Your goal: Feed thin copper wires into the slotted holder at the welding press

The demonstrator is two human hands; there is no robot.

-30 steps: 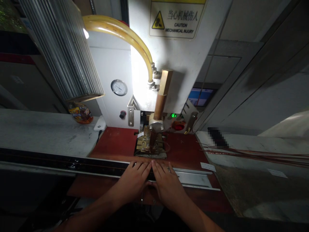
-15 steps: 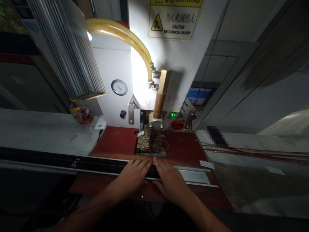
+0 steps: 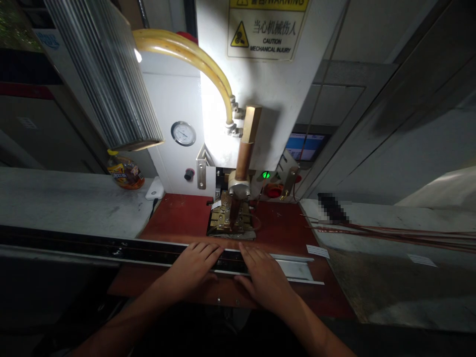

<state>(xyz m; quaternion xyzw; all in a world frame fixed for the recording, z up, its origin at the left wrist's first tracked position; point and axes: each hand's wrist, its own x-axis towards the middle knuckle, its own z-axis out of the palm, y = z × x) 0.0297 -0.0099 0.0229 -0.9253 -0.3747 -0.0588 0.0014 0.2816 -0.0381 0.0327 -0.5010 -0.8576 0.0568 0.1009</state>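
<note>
A long metal rail (image 3: 297, 270) lies crosswise on the red work surface. Its right end is bare silver channel, while a black strip (image 3: 152, 254) fills the rest. My left hand (image 3: 191, 267) is closed over the rail, fingers across the far edge and thumb on the near side. A short way to the right, my right hand (image 3: 264, 275) grips it in the same manner. Just beyond my hands sits a brass clamp block (image 3: 221, 218) on the machine bed, below an upright copper rod (image 3: 244, 161). Both palms hide parts of the rail.
Thin copper rods (image 3: 357, 230) lie on the right-hand table. Paper labels (image 3: 318, 251) are nearby. On the left table stand a drink bottle (image 3: 125, 171) and a small white box (image 3: 155, 188). A ribbed lamp housing (image 3: 107, 74) and yellow hoses (image 3: 186, 47) hang overhead.
The rail has slid a little to the left, its right end now nearer my right hand. My left hand has moved left, widening the gap between my hands; my right hand stays nearly in place.
</note>
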